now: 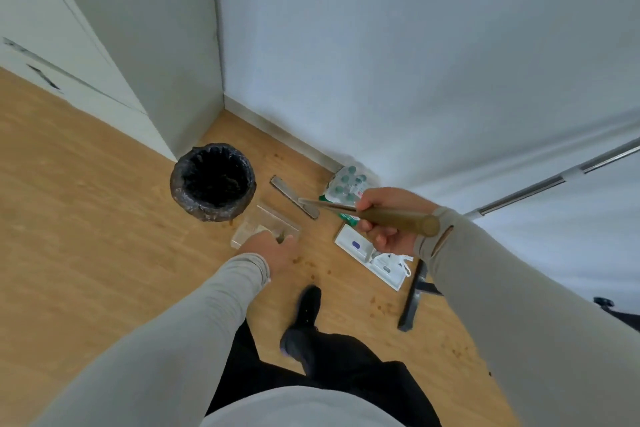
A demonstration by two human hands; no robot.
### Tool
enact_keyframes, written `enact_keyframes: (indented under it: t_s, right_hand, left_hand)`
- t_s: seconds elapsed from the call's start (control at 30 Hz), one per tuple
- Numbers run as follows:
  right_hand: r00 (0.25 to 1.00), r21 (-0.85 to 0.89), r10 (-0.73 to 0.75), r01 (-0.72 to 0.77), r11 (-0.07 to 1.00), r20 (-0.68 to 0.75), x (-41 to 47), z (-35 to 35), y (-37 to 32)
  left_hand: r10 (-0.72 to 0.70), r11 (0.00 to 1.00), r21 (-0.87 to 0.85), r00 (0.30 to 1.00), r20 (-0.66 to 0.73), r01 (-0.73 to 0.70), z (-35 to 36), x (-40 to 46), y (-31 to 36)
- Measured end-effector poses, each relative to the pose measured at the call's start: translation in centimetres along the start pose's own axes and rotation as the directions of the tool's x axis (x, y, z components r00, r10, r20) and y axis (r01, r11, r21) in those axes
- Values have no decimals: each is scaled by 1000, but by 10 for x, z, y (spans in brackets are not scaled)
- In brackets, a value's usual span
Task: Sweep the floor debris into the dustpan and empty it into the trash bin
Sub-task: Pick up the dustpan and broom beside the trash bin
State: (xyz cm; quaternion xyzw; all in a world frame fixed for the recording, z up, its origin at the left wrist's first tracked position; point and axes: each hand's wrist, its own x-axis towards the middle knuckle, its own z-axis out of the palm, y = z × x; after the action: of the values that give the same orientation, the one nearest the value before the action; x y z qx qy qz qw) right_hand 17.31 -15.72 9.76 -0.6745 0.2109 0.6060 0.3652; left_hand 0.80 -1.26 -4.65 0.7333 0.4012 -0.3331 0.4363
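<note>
Standing on light wood-plank floor [86, 236]; my black shoe [304, 319] at 6 o'clock, toe pointing toward 12. Brown crumbs [313, 269] scattered just past the toe, more at 4 o'clock near a dark metal leg [412, 298].

My left hand [273, 250], centre frame, reaches down onto the near edge of the clear dustpan [265, 224]. Fingers curl over that edge, grip looks closed on it, but blur hides the fingertips. Pan sits low over the floor, long axis running roughly 7 to 1 o'clock, just beside the bin at its 5 o'clock. Can't tell whether it touches the floor.

My right hand [381, 222], at 3 o'clock from the pan, is wrapped around the brush handle [394, 218], brown, fingers fully closed on it. Handle butt points toward 4 o'clock at my wrist, the thin end toward 10 o'clock, ending over a flat grey metal strip [294, 198] lying on the floor. Bristles not discernible.

Under the right hand: a flat white box [367, 253] with a blue mark, and a pack of small bottles [349, 184] against the baseboard at 1 o'clock.

Trash bin [213, 182] with black liner at 11 o'clock from the pan, upright, mouth open, dark inside.

Beyond: white walls meet in a corner [221, 80] at 12 o'clock, white cabinet [52, 38] at 10, a metal pole [554, 180] leaning at 2.
</note>
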Motion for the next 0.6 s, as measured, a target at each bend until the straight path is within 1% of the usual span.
enact_keyframes:
  t_s: [0.1,0.2,0.3,0.37,0.4,0.5,0.6]
  right_hand:
    - [999,-38,-42,43,998,16,-10,-13,10]
    - [998,-87,-41,44,995,40,-17,-31,25]
    - [996,-202,-41,56,978,78,-22,-42,43]
    - [993,-286,-40,71,956,112,-24,-45,56]
    - [991,-331,-39,79,940,126,-24,-43,61]
    - [984,-425,-25,98,900,174,-26,-26,77]
    - [973,-487,-6,120,865,230,-28,4,95]
  left_hand:
    - [-41,998,-47,997,71,45,1,-26,-5]
    - [-85,985,-143,993,80,96,9,-61,-19]
    - [-135,943,-300,989,55,146,27,-101,-40]
    - [-134,915,-384,991,-6,122,43,-129,-56]
    - [-156,898,-422,987,-45,123,51,-142,-65]
    - [-228,866,-478,967,-112,149,70,-183,-91]
    - [-302,804,-568,944,-133,177,84,-225,-125]
